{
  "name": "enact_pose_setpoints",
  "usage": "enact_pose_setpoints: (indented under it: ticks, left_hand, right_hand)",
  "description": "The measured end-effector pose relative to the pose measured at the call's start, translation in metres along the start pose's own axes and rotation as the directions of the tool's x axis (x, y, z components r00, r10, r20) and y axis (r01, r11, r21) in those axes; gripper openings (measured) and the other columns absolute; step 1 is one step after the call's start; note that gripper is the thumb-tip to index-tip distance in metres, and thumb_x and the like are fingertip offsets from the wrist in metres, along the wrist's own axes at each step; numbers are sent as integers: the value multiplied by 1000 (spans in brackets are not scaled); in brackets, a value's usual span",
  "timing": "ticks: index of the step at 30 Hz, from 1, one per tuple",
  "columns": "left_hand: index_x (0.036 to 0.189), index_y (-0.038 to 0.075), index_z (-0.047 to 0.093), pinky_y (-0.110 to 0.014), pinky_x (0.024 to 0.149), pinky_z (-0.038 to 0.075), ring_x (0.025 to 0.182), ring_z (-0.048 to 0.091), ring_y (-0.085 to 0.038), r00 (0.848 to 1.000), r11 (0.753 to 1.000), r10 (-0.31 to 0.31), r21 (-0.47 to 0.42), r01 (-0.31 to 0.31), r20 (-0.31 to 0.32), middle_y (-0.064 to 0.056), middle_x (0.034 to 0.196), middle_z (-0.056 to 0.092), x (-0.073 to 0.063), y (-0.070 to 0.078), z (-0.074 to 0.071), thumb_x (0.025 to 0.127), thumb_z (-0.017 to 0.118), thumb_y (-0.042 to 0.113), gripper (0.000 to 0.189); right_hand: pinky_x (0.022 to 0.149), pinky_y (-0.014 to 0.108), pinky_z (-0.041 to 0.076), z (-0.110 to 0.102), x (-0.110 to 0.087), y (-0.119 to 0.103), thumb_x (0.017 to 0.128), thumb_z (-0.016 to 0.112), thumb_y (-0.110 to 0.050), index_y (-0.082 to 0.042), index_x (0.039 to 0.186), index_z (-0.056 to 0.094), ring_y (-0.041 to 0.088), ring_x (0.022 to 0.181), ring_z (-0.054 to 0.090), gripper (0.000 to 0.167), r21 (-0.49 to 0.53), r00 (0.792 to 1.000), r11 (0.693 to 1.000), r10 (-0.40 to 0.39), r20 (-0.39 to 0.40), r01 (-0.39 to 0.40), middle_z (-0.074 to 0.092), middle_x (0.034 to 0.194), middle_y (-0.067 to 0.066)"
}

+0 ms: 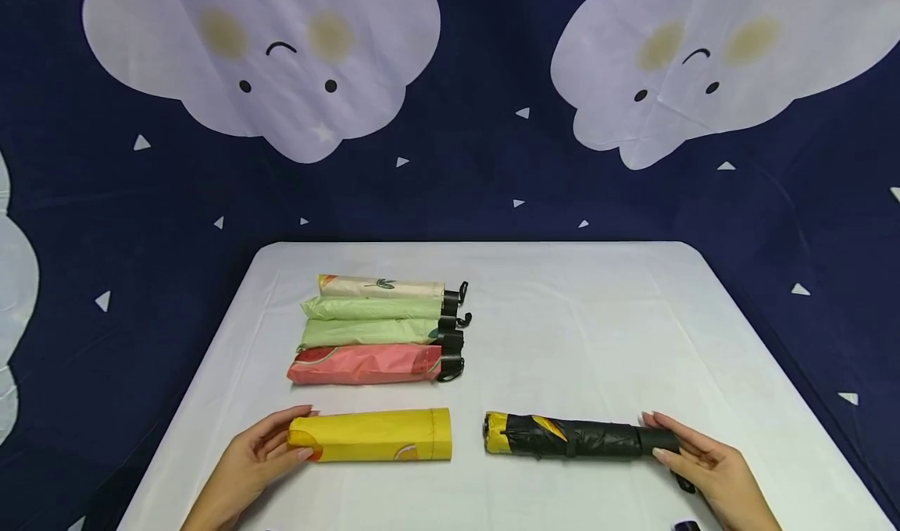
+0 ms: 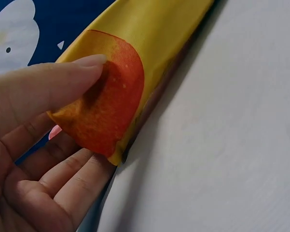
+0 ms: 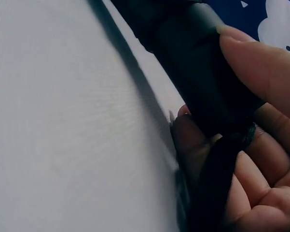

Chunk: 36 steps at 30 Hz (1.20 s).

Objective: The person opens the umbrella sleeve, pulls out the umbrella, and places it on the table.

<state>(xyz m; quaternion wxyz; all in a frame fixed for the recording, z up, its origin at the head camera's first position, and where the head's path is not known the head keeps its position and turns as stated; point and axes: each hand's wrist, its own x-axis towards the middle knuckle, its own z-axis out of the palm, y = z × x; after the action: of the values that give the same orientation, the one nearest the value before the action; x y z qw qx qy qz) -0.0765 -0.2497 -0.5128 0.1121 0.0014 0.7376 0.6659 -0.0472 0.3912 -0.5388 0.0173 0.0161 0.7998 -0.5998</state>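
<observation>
My left hand [image 1: 256,457] pinches the closed left end of a yellow umbrella sleeve [image 1: 373,436], thumb in front and fingers behind. An orange-red fruit print [image 2: 113,92] shows under the thumb in the left wrist view. My right hand [image 1: 710,465] grips the black handle [image 3: 217,82] of a folded black umbrella [image 1: 598,439] with yellow at its tip; a black wrist strap [image 3: 212,179] hangs from the handle's end. The umbrella's tip points at the sleeve's right end, with a short gap between the two. Both lie level, close over the white table.
Behind the sleeve several sleeved folding umbrellas lie side by side: a red one [image 1: 369,365], green ones [image 1: 376,308] and a cream one [image 1: 394,287], handles to the right. A small dark object [image 1: 686,525] shows at the front edge of the view. The white table [image 1: 598,320] meets a dark blue cloud-print cloth [image 1: 478,187].
</observation>
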Motion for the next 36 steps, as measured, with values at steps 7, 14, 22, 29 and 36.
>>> enact_pose_setpoints:
  ticks: [7, 14, 22, 29, 36]
  left_hand:
    - [144, -5, 51, -27, 95, 53, 123, 61, -7, 999, 999, 44, 15, -45, 8, -26, 145, 52, 1, 1, 6, 88, 80, 4, 64]
    - [143, -3, 55, -20, 96, 51, 121, 58, 1, 999, 996, 48, 81, -46, -23, -24, 142, 56, -1, 8, 8, 87, 81, 7, 62]
    - [145, 0, 53, -17, 96, 49, 121, 58, 3, 996, 984, 77, 164, -69, -41, -20, 144, 56, -4, 13, 4, 90, 80, 16, 63]
    - [136, 1, 62, -13, 88, 52, 108, 66, -3, 948, 959, 146, 276, -65, -281, -13, 128, 69, -5, 20, -3, 98, 71, 25, 46]
    - [132, -1, 65, -12, 84, 52, 101, 67, 1, 883, 975, 146, 215, -52, -447, 4, 117, 74, 9, 27, -5, 99, 71, 21, 40]
  right_hand:
    - [95, 25, 51, 2, 2, -2, 91, 75, -1, 9, 145, 50, 10, 126, 59, 60, 95, 1000, 995, -9, -8, 10, 63, 138, 12]
    - [96, 24, 50, 5, 2, -8, 90, 78, -2, 9, 145, 50, 10, 126, 59, 63, 101, 1000, 995, -3, -30, 6, 61, 139, 16]
    - [92, 23, 53, -1, -3, -21, 93, 75, -5, 8, 146, 49, 10, 123, 61, 60, 102, 997, 994, 39, -64, -32, 62, 139, 11]
    - [93, 21, 52, -4, -1, -52, 96, 69, 1, 11, 142, 52, 12, 124, 62, 50, 90, 992, 992, -79, -96, 88, 64, 137, 8]
    - [94, 23, 53, 35, 26, -92, 98, 69, -6, 7, 138, 59, 18, 118, 66, 43, 87, 987, 986, -133, -93, 141, 66, 133, 14]
